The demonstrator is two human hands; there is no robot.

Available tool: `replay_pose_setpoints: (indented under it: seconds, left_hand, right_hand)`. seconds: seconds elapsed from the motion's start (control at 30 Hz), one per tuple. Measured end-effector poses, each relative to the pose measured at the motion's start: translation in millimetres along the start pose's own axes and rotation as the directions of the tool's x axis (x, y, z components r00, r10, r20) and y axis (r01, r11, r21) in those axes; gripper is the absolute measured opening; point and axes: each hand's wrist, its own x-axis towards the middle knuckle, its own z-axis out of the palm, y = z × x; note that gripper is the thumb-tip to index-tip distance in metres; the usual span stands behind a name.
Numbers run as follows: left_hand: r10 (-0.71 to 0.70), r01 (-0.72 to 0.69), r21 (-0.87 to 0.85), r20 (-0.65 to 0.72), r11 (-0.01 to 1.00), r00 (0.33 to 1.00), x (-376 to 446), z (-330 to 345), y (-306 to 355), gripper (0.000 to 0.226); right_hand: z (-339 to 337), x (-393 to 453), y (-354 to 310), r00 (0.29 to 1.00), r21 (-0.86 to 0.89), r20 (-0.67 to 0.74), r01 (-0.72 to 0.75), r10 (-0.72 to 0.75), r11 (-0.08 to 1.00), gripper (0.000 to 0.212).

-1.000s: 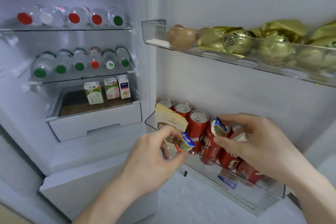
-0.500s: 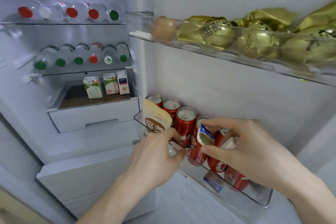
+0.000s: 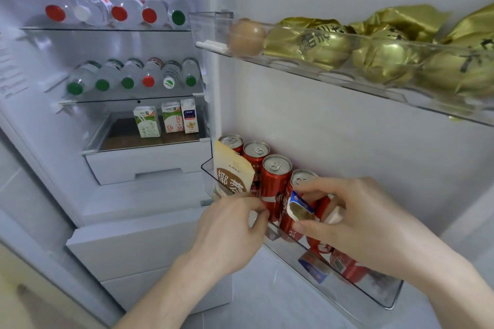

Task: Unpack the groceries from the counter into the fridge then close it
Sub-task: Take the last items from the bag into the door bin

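The fridge stands open. Its lower door bin (image 3: 374, 292) holds a row of red cans (image 3: 275, 176) and a beige snack pouch (image 3: 232, 171) at its left end. My left hand (image 3: 230, 230) reaches over the bin's front rim beside the pouch, fingertips pinched together; the small packet it carries is hidden behind the fingers. My right hand (image 3: 355, 222) hovers over the cans, pinching a small blue-and-white packet (image 3: 299, 208), with a white item (image 3: 334, 215) tucked against the palm.
The upper door bin (image 3: 213, 32) holds an egg (image 3: 246, 37) and several gold-wrapped items (image 3: 387, 61). Water bottles (image 3: 120, 13) lie on two glass shelves. Three milk cartons (image 3: 171, 120) stand above a white drawer (image 3: 149, 165). A blue packet (image 3: 312, 270) lies low in the can bin.
My left hand has dipped into the lower bin, so its small blue-and-red packet is no longer seen. My right hand has held its packet over the cans. The camera has moved closer.
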Motion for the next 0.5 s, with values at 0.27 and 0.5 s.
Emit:
replay_pose_setpoints:
  seconds: [0.27,0.5]
  left_hand:
    - [0.017,-0.020,-0.082,-0.036,0.996,0.999,-15,-11,-16,0.029]
    - [0.049,-0.046,-0.128,0.016,0.991,0.999,-19,-8,-26,0.039]
  right_hand:
    - [10,5,6,0.992,-0.247,0.094,-0.059,0.085,0.967,0.037]
    - [25,14,-2,0.931,-0.496,0.278,-0.070,0.235,0.866,0.019]
